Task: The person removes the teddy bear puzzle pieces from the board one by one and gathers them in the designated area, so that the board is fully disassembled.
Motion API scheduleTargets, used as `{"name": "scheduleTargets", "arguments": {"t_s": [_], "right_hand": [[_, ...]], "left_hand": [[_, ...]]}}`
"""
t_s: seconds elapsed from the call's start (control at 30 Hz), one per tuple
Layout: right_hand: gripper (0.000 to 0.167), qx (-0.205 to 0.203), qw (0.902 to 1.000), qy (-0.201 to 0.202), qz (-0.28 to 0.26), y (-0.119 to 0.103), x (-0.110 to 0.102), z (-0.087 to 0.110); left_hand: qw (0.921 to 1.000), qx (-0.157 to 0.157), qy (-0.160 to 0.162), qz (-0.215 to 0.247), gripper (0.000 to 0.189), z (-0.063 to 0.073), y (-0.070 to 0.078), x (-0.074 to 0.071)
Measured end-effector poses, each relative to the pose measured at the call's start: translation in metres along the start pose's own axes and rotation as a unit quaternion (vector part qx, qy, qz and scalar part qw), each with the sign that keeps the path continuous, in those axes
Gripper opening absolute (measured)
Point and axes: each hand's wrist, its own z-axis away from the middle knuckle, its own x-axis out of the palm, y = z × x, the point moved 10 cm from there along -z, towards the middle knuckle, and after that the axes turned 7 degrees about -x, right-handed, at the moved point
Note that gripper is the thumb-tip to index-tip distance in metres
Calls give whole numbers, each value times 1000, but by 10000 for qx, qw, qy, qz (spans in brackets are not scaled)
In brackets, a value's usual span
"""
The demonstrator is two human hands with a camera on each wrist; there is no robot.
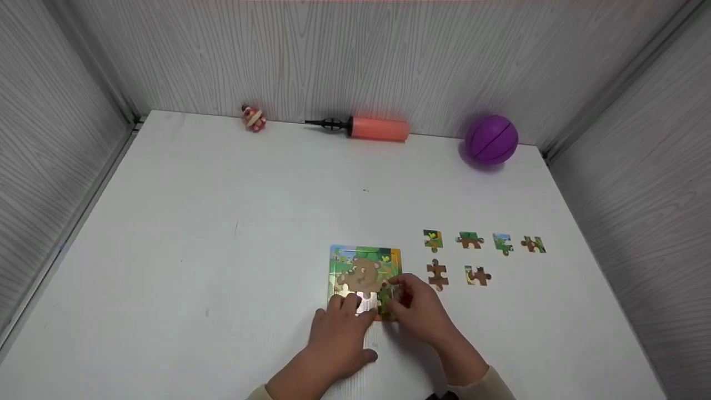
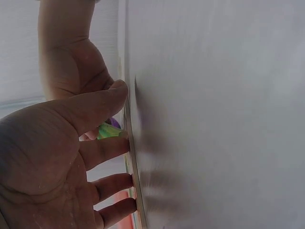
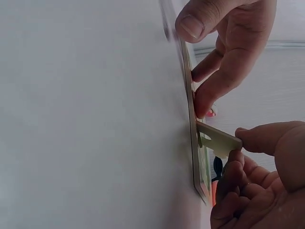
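A bear jigsaw board (image 1: 331,272) lies flat on the white table, its upper part filled with a bear picture. My left hand (image 1: 340,339) rests its fingertips on the board's lower part, fingers spread, as the left wrist view also shows. Over the board's lower right side, my right hand (image 1: 423,314) pinches a puzzle piece (image 3: 219,140) between thumb and fingers. In the right wrist view that piece stands tilted, one edge at the board and the other raised. Its printed face is mostly hidden there.
Several loose pieces lie right of the board, among them a brown piece (image 1: 437,274) and a corner piece (image 1: 477,275). Along the back wall are a small figurine (image 1: 254,119), an orange hand pump (image 1: 379,129) and a purple ball (image 1: 492,140). Panels enclose the table's back and sides.
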Motion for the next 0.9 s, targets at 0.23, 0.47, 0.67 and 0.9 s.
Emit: {"name": "scheduleTargets", "arguments": {"t_s": [0.23,0.47,0.67,0.9], "right_hand": [[37,-273,9994,-170,-136,-6,6,1],[36,-147,9998,-76,-118,0,1,0],[34,231,9990,-48,-388,14,-2,-1],[28,532,9958,-37,-741,22,-1,-3]], "left_hand": [[10000,-6,3,23,68,0,-1,2],[9999,-45,-100,-7,69,-2,-1,3],[9999,21,-115,-11,71,-3,0,-1],[9997,20,-174,-144,73,-4,1,-2]]}}
